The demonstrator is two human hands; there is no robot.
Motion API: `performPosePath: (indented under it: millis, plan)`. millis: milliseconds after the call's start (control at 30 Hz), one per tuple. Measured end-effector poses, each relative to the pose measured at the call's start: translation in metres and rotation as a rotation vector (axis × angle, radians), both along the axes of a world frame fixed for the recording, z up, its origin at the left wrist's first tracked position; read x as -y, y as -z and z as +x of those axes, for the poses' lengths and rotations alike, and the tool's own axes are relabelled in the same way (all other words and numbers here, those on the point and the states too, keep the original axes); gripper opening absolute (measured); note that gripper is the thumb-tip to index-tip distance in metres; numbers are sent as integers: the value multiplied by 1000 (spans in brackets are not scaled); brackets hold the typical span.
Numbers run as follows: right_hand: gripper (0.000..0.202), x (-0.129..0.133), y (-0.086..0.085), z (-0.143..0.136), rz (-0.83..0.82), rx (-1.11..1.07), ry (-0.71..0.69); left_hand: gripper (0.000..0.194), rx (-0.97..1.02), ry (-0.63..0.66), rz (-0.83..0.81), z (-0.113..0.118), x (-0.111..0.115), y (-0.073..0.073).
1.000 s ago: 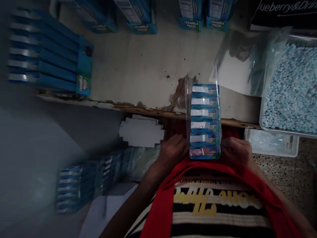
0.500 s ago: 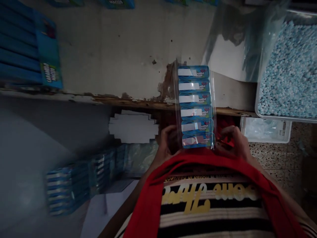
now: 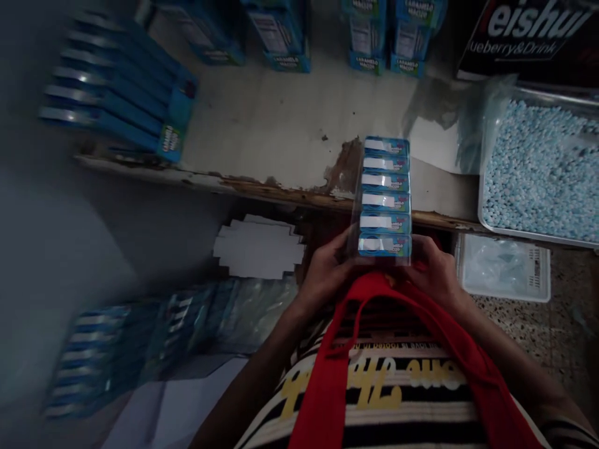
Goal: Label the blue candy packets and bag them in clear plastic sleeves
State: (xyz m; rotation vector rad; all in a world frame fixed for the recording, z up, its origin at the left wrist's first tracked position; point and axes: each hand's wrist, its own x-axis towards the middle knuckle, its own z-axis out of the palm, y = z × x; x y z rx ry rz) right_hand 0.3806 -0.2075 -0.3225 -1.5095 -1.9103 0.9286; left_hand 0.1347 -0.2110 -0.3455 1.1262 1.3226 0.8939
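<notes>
A row of several small blue candy boxes, each with a white strip and "CARAMELO MACIZO" lettering, sits inside a clear plastic wrapper. The pack lies across the table's worn front edge, its near end close to my body. My left hand grips the wrapper at the near left corner, fingers closed. At the near right corner my right hand has its fingers curled against the pack; some fingertips are hidden beneath it. The wrapper extends loosely past the boxes on the left side.
A tray of pale blue and white candies stands at right, beside clear plastic. Blue boxes line the back, with a stack at left. Below are white card sheets, wrapped packs and a white bin.
My hands have closed in on the pack's near corners, where they were wider apart before. The view has shifted, showing more of the table's back.
</notes>
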Motion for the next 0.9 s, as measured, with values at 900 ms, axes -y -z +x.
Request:
performPosePath:
  millis: [900]
  plan:
    - [24, 4, 33, -16, 338, 282, 108, 48, -120, -52, 177, 18, -1, 21]
